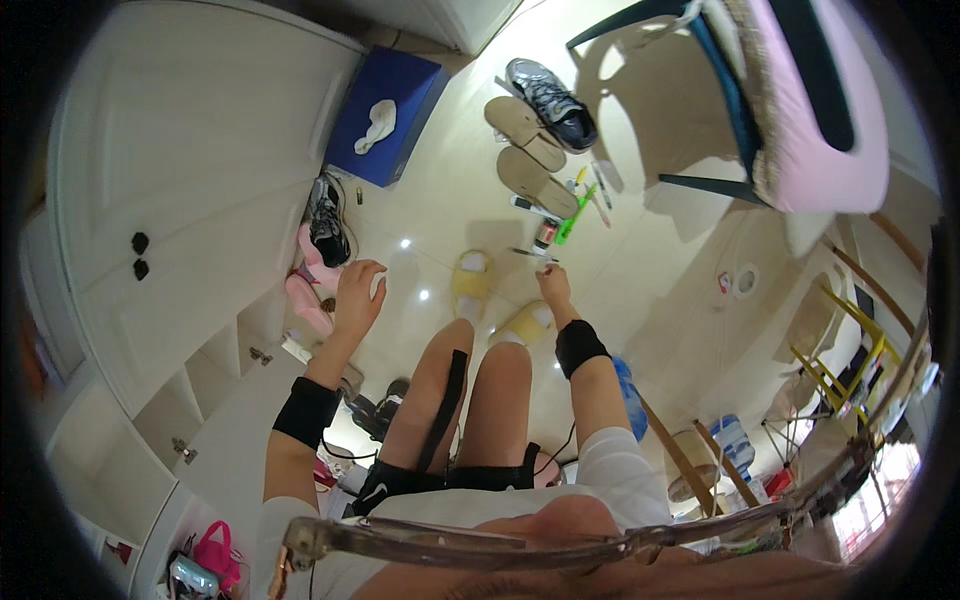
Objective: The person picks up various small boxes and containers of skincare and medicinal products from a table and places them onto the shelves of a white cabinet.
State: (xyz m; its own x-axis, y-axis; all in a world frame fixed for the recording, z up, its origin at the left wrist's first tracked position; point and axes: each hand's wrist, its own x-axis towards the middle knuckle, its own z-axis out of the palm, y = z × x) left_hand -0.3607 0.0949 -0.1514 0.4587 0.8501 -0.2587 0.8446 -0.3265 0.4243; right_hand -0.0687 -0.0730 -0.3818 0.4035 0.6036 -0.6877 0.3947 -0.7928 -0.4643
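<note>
My left hand (361,298) is raised, with its fingers apart and nothing in them. In the view it lies beside a grey-and-black sneaker (328,225) and pink slippers (306,300). My right hand (553,285) has curled fingers and appears just below a thin pen-like item (534,254); whether it grips that item cannot be made out. Past it on the floor are a small jar with a dark lid (546,234), a bright green strip-shaped item (576,215), a white remote-like object (531,206) and several pens (602,186).
Tan slippers (536,181) and another sneaker (551,101) lie farther off. A blue shoebox (386,82) bearing a white cloth (377,126) stands by the white cabinet door (202,150). A pink-covered chair (817,112) stands right. Yellow slippers (471,283) are on my feet.
</note>
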